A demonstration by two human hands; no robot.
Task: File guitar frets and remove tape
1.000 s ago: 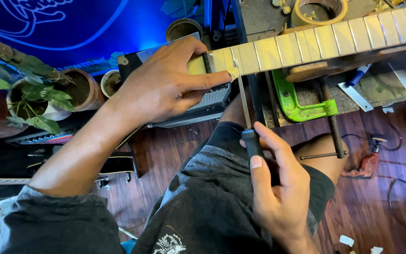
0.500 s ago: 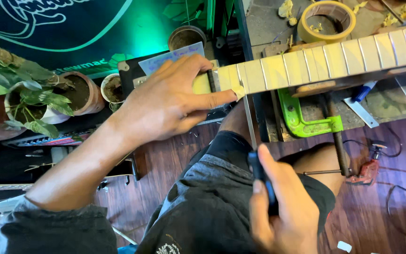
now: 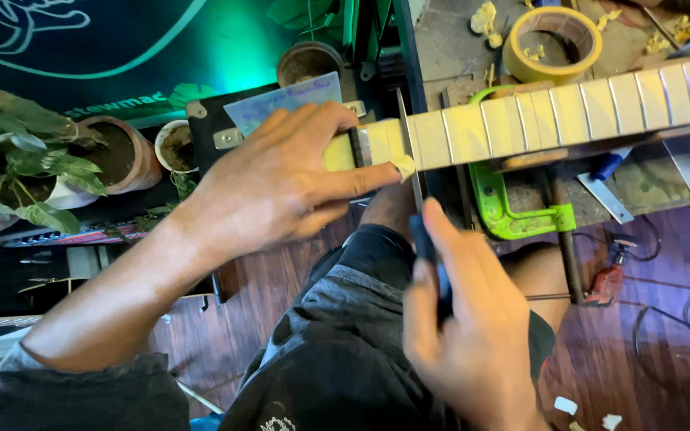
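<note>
**Saw blade set across guitar neck; right hand advanced toward the work**

Since the earlier frame, the right hand (image 3: 469,319) has moved up toward the guitar neck (image 3: 553,116), and the thin saw (image 3: 414,172) it drives now reaches across the neck's pale fretboard near its free end. Its fingers are wrapped together around the saw's dark handle, which is mostly hidden beneath them.

Left hand (image 3: 277,187) lies over the free end of the neck, fingers pressed together on top and thumb stretched along the near edge, its tip just beside the blade. Fingers and thumb pinch the neck between them.

A green clamp (image 3: 513,211) grips the neck from below, just past the blade on the side away from the left hand. Beyond the neck, on the workbench, lies a roll of yellow tape (image 3: 553,40). Potted plants (image 3: 49,172) stand well apart from the neck, past the left forearm.
</note>
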